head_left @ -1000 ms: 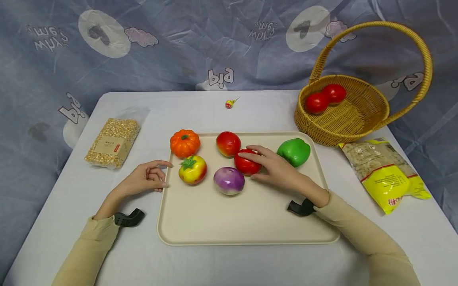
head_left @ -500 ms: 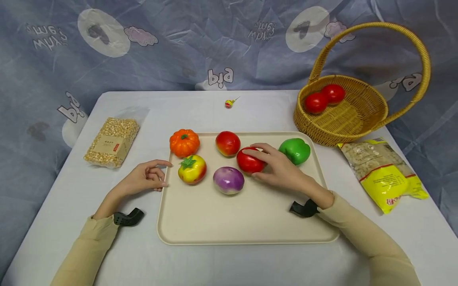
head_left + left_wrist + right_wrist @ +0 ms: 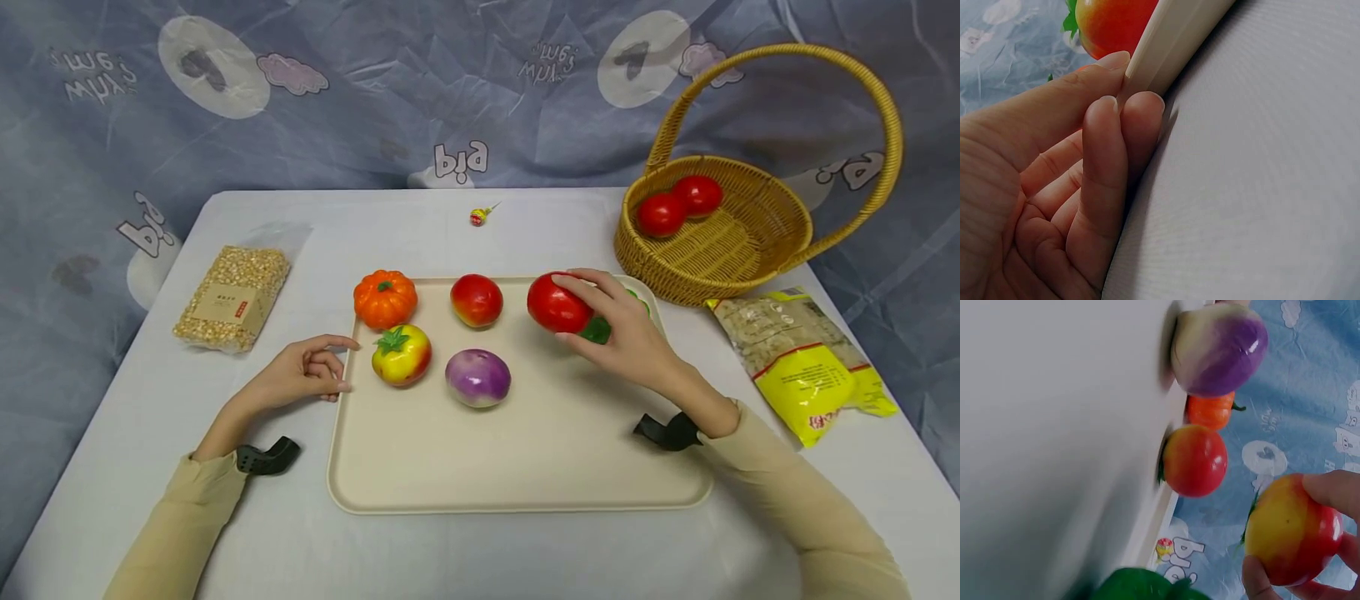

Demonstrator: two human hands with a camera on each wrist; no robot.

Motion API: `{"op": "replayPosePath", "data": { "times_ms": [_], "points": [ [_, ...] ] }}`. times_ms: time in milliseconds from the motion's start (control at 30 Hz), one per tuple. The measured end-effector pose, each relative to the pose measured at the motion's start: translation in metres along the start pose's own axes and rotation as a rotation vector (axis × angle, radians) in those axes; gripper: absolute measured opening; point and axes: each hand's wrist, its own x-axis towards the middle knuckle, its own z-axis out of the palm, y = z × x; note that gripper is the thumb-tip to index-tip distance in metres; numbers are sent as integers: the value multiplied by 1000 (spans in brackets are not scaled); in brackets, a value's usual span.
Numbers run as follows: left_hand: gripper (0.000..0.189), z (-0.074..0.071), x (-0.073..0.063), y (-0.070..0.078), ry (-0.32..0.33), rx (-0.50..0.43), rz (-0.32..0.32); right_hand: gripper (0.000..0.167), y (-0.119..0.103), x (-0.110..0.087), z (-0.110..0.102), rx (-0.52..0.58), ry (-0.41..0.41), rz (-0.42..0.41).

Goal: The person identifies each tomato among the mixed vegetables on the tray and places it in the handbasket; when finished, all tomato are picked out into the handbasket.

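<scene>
My right hand (image 3: pixel 633 342) grips a red-and-yellow toy fruit (image 3: pixel 1291 534) with a green leafy top, thumb and fingers spread around its sides. It is held up above the beige tray (image 3: pixel 517 467), over the far right part. Beneath and behind that hand is a green bell pepper (image 3: pixel 597 330), mostly hidden in the head view. At the tray's left edge, my left hand (image 3: pixel 303 371) holds the rim with its fingertips, some fingers curled against the outer wall. A yellow-red fruit with green leaves (image 3: pixel 402 355) lies just inside that edge.
Also on the tray are an orange pumpkin (image 3: pixel 385 298), a red fruit (image 3: pixel 476 301) and a purple-white eggplant (image 3: pixel 477 378). A wicker basket (image 3: pixel 697 279) with two tomatoes (image 3: pixel 678 205) stands back right, beside a yellow bag (image 3: pixel 810 375). Packed corn kernels (image 3: pixel 232 292) lie left; a lollipop (image 3: pixel 480 217) lies behind.
The red-and-yellow fruit has risen off the tray in my right hand and moved right and away from me, over the bell pepper. My left hand stays at the rim.
</scene>
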Motion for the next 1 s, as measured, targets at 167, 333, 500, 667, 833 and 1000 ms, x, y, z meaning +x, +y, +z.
{"op": "replayPosePath", "data": {
  "times_ms": [167, 333, 500, 667, 833, 1000],
  "points": [
    [59, 0, 0, 0, -2, -4, 4, 68, 10, 2, -11, -15, 101, -1],
    [59, -1, 0, 0, 2, 6, 9, 68, 23, 6, -19, -15, 203, -4],
    [59, 0, 0, 0, -3, -1, 3, 68, 38, 7, -27, -42, 280, 41],
    [59, 0, -1, 1, -2, -1, 5, 67, 58, 8, -37, -87, 342, 110],
    [59, 0, -1, 1, -4, -10, 11, 62, 78, 11, -46, -99, 386, 191],
    [58, 0, -1, -1, -5, -8, 21, 57, 99, 16, -54, -100, 433, 267]
  ]
}}
